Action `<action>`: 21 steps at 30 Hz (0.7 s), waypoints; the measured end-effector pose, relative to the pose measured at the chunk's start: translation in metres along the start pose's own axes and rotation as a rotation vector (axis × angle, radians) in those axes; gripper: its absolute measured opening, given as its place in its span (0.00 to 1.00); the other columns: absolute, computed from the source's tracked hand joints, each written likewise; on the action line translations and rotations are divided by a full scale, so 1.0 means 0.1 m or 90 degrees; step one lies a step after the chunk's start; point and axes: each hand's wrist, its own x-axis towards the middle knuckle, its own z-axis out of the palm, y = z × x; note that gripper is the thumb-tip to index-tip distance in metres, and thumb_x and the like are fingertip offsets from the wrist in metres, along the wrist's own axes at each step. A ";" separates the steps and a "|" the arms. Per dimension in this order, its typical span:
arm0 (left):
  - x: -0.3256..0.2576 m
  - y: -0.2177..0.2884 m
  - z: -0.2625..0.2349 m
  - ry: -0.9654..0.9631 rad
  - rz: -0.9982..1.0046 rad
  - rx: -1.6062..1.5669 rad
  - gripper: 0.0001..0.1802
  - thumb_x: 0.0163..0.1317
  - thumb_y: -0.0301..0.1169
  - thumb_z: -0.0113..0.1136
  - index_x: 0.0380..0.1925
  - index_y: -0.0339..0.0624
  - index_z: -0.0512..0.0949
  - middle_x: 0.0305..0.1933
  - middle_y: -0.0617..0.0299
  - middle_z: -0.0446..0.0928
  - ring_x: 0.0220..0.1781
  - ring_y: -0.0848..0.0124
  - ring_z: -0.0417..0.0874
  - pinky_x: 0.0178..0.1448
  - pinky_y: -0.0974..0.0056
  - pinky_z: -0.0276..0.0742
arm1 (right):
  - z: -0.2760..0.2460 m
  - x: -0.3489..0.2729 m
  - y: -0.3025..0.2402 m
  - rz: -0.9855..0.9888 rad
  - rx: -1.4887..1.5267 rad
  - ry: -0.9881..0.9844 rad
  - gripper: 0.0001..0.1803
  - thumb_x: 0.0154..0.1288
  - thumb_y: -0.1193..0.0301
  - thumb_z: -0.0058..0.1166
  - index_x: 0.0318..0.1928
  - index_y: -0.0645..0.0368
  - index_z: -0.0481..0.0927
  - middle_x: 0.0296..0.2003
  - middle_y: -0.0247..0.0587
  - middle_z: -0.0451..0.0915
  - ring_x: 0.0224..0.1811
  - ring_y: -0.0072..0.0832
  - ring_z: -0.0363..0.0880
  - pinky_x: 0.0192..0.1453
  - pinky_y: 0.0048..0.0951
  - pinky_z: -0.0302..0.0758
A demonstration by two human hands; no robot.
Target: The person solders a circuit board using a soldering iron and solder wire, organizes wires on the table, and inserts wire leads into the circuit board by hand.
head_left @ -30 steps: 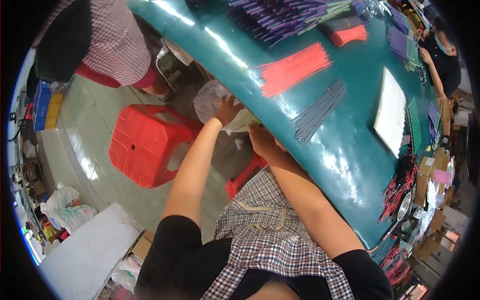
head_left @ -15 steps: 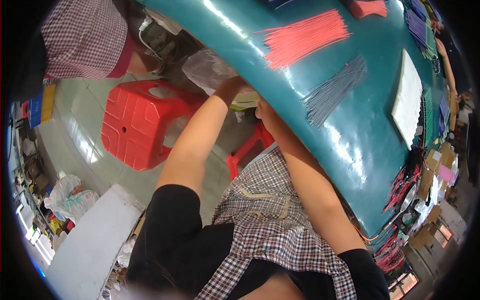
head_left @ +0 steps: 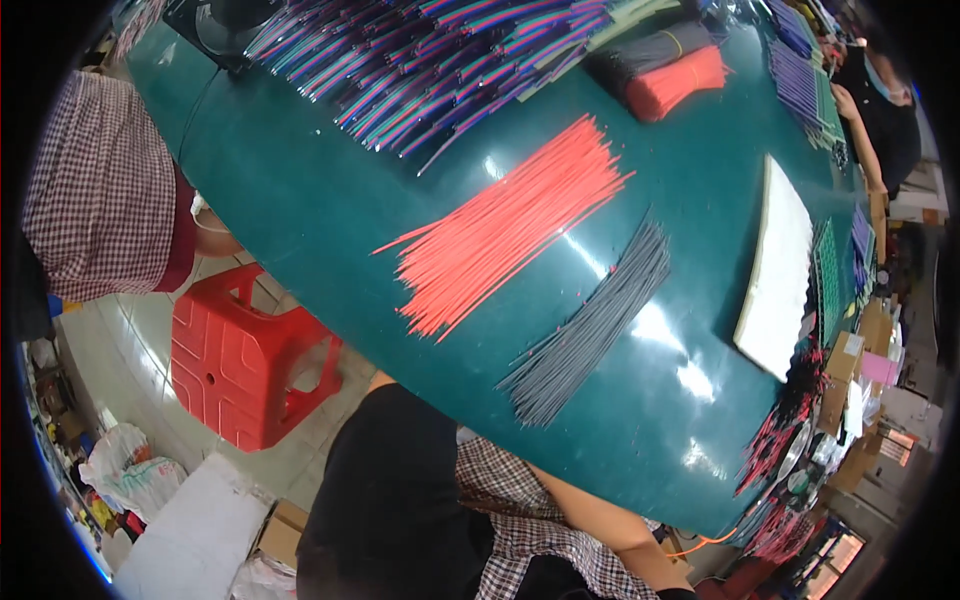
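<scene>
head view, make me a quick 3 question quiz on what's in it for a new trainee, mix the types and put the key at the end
1. Multiple choice: on the green table, what lies between the fanned-out red strands and the white slab?
a) dark grey strands
b) a cardboard box
c) a checked apron

2. True or false: both of the camera wearer's own hands can be seen above the tabletop.

3. Fill in the blank: the plastic stool on the floor at the left of the picture is ____ in colour.

Key: 1. a; 2. false, neither of them shows; 3. red.
</scene>
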 end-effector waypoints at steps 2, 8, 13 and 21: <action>-0.06 -0.06 -0.05 0.026 -0.017 0.031 0.27 0.69 0.39 0.53 0.65 0.41 0.69 0.73 0.48 0.63 0.75 0.54 0.61 0.78 0.49 0.52 | -0.32 -0.42 -0.04 -0.011 0.011 -0.003 0.19 0.53 0.74 0.64 0.47 0.62 0.80 0.36 0.54 0.81 0.37 0.47 0.83 0.40 0.40 0.79; -0.45 -0.22 -0.18 0.079 -0.068 0.137 0.27 0.69 0.39 0.52 0.66 0.41 0.69 0.73 0.48 0.63 0.76 0.54 0.60 0.78 0.48 0.50 | -0.40 -0.34 0.07 -0.022 0.051 -0.007 0.19 0.53 0.74 0.63 0.47 0.63 0.80 0.36 0.54 0.81 0.37 0.47 0.83 0.40 0.39 0.79; -0.99 -0.25 -0.13 0.096 -0.114 0.221 0.27 0.69 0.39 0.52 0.66 0.42 0.69 0.73 0.48 0.63 0.76 0.54 0.59 0.78 0.47 0.49 | -0.16 0.36 0.47 -0.012 0.085 -0.028 0.18 0.54 0.74 0.63 0.47 0.63 0.80 0.37 0.54 0.81 0.38 0.47 0.82 0.40 0.39 0.79; -1.21 -0.37 -0.14 0.175 -0.130 0.333 0.27 0.69 0.39 0.51 0.66 0.42 0.69 0.74 0.49 0.62 0.77 0.54 0.58 0.79 0.45 0.47 | -0.25 0.19 0.47 -0.030 0.076 -0.019 0.18 0.55 0.73 0.63 0.47 0.63 0.80 0.37 0.54 0.81 0.38 0.47 0.82 0.41 0.39 0.79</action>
